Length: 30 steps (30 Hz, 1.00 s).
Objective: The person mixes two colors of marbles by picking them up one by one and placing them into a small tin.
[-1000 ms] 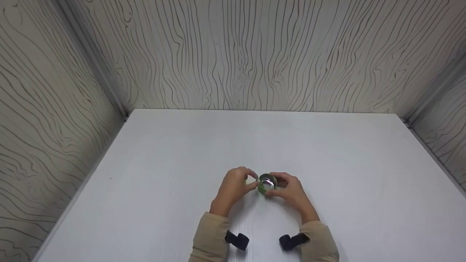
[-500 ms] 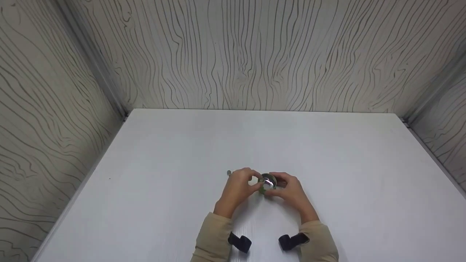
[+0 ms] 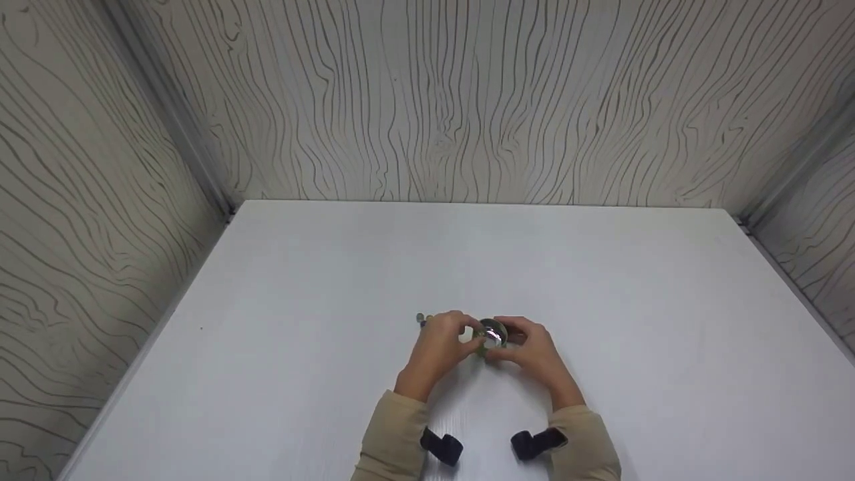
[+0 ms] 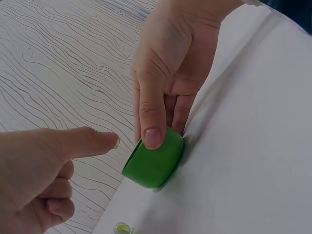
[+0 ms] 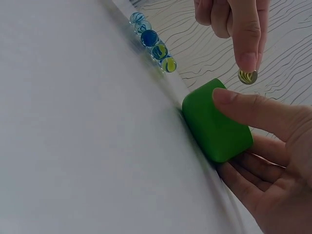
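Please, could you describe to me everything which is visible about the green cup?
The green cup is short and round, with a smooth outer wall, a curved lower edge and a shiny, metal-looking inside. It stands upright on the white table. The right hand grips it, thumb on the near side and fingers on the far side. The left hand holds a marble near the opening, apart from the cup. Whether anything lies inside is unclear.
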Each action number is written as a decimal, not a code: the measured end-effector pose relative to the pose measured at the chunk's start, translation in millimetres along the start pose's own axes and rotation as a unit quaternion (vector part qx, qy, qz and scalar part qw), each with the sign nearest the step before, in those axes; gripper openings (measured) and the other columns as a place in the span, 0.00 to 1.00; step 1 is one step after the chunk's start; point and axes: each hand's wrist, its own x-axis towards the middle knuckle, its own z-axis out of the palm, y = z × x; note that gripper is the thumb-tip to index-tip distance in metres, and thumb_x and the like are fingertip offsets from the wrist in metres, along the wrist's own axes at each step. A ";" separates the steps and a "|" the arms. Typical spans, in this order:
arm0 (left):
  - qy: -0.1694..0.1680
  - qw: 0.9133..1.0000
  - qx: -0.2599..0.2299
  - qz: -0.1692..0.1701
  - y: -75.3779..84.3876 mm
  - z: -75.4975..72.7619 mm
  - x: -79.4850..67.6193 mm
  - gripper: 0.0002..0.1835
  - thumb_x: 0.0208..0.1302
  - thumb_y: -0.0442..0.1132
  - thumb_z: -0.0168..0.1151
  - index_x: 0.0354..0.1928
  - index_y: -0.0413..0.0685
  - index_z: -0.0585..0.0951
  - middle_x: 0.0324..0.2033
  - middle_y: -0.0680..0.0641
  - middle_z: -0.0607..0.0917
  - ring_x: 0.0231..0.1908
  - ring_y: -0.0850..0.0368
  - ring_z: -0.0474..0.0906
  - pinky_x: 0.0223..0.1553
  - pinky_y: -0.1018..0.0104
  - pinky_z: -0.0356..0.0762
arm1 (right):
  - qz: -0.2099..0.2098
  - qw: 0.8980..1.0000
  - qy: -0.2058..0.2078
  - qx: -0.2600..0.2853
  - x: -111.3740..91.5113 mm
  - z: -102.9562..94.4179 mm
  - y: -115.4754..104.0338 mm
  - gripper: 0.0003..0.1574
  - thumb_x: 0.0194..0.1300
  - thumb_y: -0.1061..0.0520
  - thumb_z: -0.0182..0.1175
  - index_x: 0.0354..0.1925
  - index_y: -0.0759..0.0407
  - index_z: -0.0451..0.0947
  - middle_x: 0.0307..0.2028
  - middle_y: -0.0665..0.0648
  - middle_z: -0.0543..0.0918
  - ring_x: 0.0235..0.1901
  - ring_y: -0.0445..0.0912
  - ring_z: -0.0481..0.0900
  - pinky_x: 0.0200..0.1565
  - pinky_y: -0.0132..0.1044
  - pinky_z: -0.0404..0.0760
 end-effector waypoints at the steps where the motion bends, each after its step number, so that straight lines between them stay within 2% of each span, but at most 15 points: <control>1: -0.002 1.000 0.001 -0.003 0.3 0.8 0.3 0.09 0.58 0.41 0.68 0.40 0.49 0.87 0.35 0.48 0.88 0.36 0.57 0.82 0.33 0.76 0.74 | 0.000 1.000 0.001 0.000 -0.1 0.1 -0.2 0.38 0.50 0.59 0.73 0.58 0.68 0.73 0.54 0.69 0.80 0.56 0.60 0.80 0.58 0.45 0.77; 10: -0.018 1.000 0.013 -0.018 0.9 5.7 1.2 0.09 0.58 0.40 0.68 0.41 0.49 0.87 0.36 0.50 0.88 0.36 0.59 0.81 0.34 0.74 0.75 | 0.009 1.000 0.003 -0.006 0.1 0.4 -0.4 0.38 0.49 0.58 0.74 0.58 0.67 0.74 0.54 0.68 0.81 0.56 0.60 0.80 0.59 0.47 0.77; 18: -0.001 0.999 0.034 0.012 -1.7 6.7 0.9 0.07 0.57 0.38 0.69 0.38 0.48 0.88 0.32 0.48 0.87 0.31 0.61 0.79 0.34 0.74 0.75 | 0.000 1.000 -0.002 0.004 1.5 0.3 1.2 0.38 0.49 0.60 0.74 0.58 0.69 0.73 0.54 0.70 0.80 0.55 0.61 0.80 0.57 0.43 0.79; 30: -0.012 1.000 0.028 0.004 -2.4 7.3 1.3 0.08 0.58 0.39 0.68 0.39 0.47 0.88 0.35 0.48 0.88 0.34 0.59 0.81 0.35 0.73 0.76 | 0.005 1.000 -0.001 -0.006 2.3 0.7 2.3 0.39 0.50 0.59 0.74 0.58 0.69 0.73 0.55 0.70 0.80 0.56 0.61 0.80 0.58 0.45 0.77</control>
